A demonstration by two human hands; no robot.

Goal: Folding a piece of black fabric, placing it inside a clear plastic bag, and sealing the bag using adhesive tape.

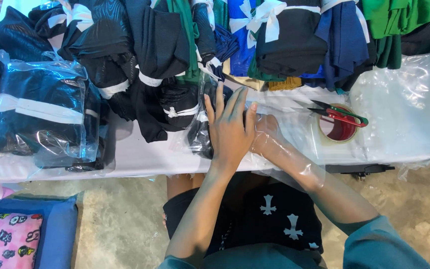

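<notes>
Your left hand [230,130] lies flat, fingers spread, on the clear plastic bag [274,134]; your right hand [267,137] sits inside it, grip unclear; bag may tear

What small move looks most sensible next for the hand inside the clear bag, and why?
Probably draw the right hand back out of the clear plastic bag while the left hand presses flat on top. The right forearm is sleeved in the bag, and the dark folded garment already appears to lie inside it.
</notes>
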